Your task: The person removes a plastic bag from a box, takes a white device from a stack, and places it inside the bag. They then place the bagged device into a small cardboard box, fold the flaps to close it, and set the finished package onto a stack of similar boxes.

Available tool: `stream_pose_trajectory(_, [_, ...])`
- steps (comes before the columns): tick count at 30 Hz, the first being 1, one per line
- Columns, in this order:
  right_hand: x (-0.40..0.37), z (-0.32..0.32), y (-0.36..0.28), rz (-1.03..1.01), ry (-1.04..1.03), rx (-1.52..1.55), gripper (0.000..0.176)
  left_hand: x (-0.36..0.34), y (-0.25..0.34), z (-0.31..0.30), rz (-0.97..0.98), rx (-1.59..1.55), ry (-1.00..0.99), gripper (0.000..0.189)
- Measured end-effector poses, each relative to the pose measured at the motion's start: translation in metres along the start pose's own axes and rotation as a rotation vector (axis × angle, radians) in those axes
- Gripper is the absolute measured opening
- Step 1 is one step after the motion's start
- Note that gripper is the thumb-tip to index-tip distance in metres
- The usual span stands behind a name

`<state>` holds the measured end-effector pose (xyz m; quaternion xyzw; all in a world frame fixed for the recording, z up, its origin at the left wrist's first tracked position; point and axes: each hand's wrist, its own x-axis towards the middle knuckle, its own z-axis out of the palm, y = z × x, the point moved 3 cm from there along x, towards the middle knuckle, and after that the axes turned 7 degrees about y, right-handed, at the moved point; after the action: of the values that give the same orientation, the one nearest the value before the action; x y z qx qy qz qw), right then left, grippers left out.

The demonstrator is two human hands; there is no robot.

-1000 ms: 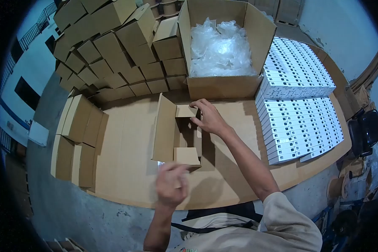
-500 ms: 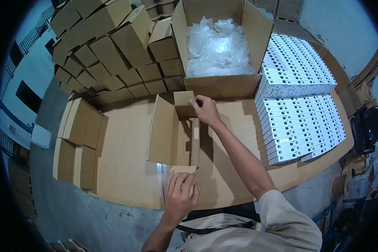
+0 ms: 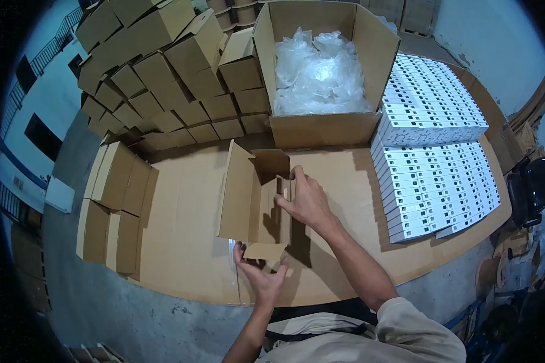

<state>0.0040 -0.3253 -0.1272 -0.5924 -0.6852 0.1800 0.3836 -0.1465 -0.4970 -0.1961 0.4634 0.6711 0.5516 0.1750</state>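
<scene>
An open cardboard box point(image 3: 241, 199) lies in the middle of the cardboard-covered table, its long lid standing up on the left. At its near end, my left hand point(image 3: 261, 275) is just below the small end flap point(image 3: 265, 250), palm up with the fingers apart; fingertips touch or nearly touch the flap's left corner. My right hand point(image 3: 306, 196) is at the box's right side wall, thumb over the inside and fingers outside, pinching its upper edge. The far end flap is folded inward, partly over the dark inside.
Brown boxes point(image 3: 157, 78) are piled at the back left, with more boxes point(image 3: 118, 181) at the left edge. A large carton point(image 3: 324, 130) holds clear plastic bags point(image 3: 321, 72). White boxes point(image 3: 436, 181) stand in rows at right. A black chair point(image 3: 530, 184) stands beyond.
My right hand has moved from the far flap down to the right wall. The far flap has folded inward. My left hand has turned palm up under the near flap, which is raised.
</scene>
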Motion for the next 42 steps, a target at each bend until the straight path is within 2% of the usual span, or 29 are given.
stream_pose_trajectory(2, [0.004,0.003,0.002,0.063,-0.047,0.092,0.042,0.001,0.000,0.023,-0.109,-0.164,0.030,0.098])
stream_pose_trajectory(4, [0.008,0.006,0.006,0.075,-0.052,0.168,0.037,0.006,-0.062,0.046,-0.231,-0.044,-0.144,0.098])
stream_pose_trajectory(6, [0.012,0.014,0.016,0.046,-0.015,0.227,0.034,0.018,-0.054,0.052,-0.243,0.000,-0.196,0.093])
stream_pose_trajectory(7, [0.014,0.018,0.022,0.063,-0.002,0.267,0.034,0.028,-0.040,0.053,-0.196,-0.018,-0.156,0.088])
stream_pose_trajectory(9, [0.022,0.024,0.031,0.092,0.025,0.348,0.033,0.042,-0.029,0.057,-0.172,-0.105,-0.112,0.090])
stream_pose_trajectory(11, [0.027,0.028,0.037,0.182,0.014,0.419,0.033,0.053,-0.051,0.067,-0.224,-0.239,-0.102,0.105])
stream_pose_trajectory(13, [0.030,0.030,0.041,0.226,0.009,0.441,0.035,0.060,-0.065,0.076,-0.050,-0.168,0.012,0.102])
stream_pose_trajectory(15, [0.027,0.026,0.043,0.231,0.013,0.410,0.037,0.064,-0.070,0.080,0.026,-0.168,0.073,0.099])
stream_pose_trajectory(20, [0.011,0.012,0.049,0.267,-0.003,0.417,0.040,0.074,-0.048,0.083,-0.009,-0.217,0.050,0.099])
stream_pose_trajectory(23, [0.004,0.001,0.047,0.308,-0.035,0.422,0.041,0.076,-0.048,0.088,-0.032,-0.313,0.069,0.083])
stream_pose_trajectory(26, [0.000,-0.007,0.046,0.335,-0.054,0.406,0.041,0.082,-0.046,0.090,-0.014,-0.333,0.068,0.083])
stream_pose_trajectory(29, [-0.005,-0.012,0.047,0.342,-0.062,0.390,0.040,0.086,-0.046,0.088,0.054,-0.174,0.074,0.088])
stream_pose_trajectory(32, [-0.010,-0.015,0.049,0.336,-0.073,0.388,0.040,0.086,-0.021,0.079,-0.164,-0.245,-0.021,0.100])
stream_pose_trajectory(34, [-0.011,-0.017,0.048,0.326,-0.085,0.394,0.039,0.080,-0.014,0.068,0.003,-0.131,0.106,0.101])
stream_pose_trajectory(36, [-0.014,-0.019,0.048,0.319,-0.095,0.406,0.038,0.065,-0.005,0.054,0.103,-0.006,0.152,0.098])
stream_pose_trajectory(38, [-0.018,-0.013,0.056,0.214,-0.091,0.432,0.036,0.033,0.009,0.041,0.135,0.117,0.085,0.090])
stream_pose_trajectory(41, [-0.038,-0.019,0.067,0.156,-0.074,0.495,0.035,0.008,0.005,0.045,0.265,0.188,-0.322,0.078])
stream_pose_trajectory(42, [-0.046,-0.023,0.069,0.144,-0.086,0.493,0.035,0.004,0.008,0.052,0.304,0.193,-0.351,0.070])
